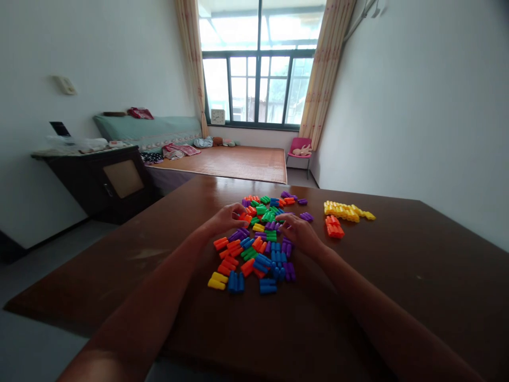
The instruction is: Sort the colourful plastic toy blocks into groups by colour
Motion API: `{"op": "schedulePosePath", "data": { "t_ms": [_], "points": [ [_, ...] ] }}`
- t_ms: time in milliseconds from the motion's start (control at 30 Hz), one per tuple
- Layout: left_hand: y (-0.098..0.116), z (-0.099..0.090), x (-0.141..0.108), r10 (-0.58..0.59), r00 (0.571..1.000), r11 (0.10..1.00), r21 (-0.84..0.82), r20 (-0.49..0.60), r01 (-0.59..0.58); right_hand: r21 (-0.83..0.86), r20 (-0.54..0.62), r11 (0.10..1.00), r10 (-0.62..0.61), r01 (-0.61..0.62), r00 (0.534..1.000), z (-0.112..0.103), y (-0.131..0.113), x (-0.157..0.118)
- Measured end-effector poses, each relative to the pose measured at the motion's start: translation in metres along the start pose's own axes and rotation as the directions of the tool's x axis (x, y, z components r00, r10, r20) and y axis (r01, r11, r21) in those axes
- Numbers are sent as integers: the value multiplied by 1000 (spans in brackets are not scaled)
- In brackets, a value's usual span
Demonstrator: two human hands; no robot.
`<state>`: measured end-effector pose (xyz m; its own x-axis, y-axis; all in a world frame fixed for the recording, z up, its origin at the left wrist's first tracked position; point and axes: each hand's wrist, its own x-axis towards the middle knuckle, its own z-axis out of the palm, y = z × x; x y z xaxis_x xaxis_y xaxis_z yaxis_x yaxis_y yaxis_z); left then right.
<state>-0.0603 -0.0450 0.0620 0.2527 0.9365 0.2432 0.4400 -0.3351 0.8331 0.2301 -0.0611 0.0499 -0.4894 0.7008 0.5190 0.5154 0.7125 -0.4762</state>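
Note:
A loose pile of plastic pieces in blue [236,281], orange [228,265], green [271,235], purple [289,271] and yellow [217,280] lies mid-table. My left hand [229,218] is at the pile's upper left, its fingers curled round an orange piece [243,218]. Over the pile's right side is my right hand [298,231], fingers bent and apart beside green and purple pieces; nothing shows in its grasp. Farther right, a group of yellow pieces [342,210] lies behind a small stack of orange pieces [334,227].
The brown table [382,286] spans the foreground. Behind it stand a bed [238,162] with cloths and soft toys, a pink chair [299,144] and a window with curtains. A dark cabinet [95,180] is at the left wall.

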Motion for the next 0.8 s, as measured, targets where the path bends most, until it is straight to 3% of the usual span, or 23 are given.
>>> {"op": "schedulePosePath", "data": {
  "t_ms": [200, 333, 400, 467, 533, 600, 700, 733, 800],
  "points": [
    [29, 43, -5, 2, 987, 975, -218, 158, 33, 16, -27, 990, -140, 140, 990, 23, -31, 2],
    [28, 46, -4, 11, 983, 977, -212, 183, 29, 4, -41, 995, -104, 104, 994, 15, -27, 9],
    [23, 37, -2, 32, 989, 983, -185, 142, -5, -2, -109, 1000, -21, 21, 994, -6, -5, 12],
    [14, 22, 1, 32, 999, 989, -145, 27, -27, 5, -233, 991, 130, -133, 964, -39, 32, 8],
    [2, 7, 4, -13, 993, 993, -114, -115, -1, 6, -357, 942, 315, -335, 879, -75, 80, -8],
    [-13, -7, 6, -60, 969, 994, -105, -238, 36, -8, -439, 840, 484, -542, 757, -104, 129, -33],
    [-36, -18, 8, -97, 932, 993, -96, -348, 67, -76, -373, 670, 668, -738, 644, -124, 182, -72],
    [-43, -20, 8, -107, 927, 992, -96, -360, 77, -111, -329, 638, 700, -762, 634, -125, 192, -80],
    [-54, -21, 8, -123, 927, 991, -98, -355, 94, -193, -254, 629, 709, -753, 657, -121, 202, -89]
  ]
}}
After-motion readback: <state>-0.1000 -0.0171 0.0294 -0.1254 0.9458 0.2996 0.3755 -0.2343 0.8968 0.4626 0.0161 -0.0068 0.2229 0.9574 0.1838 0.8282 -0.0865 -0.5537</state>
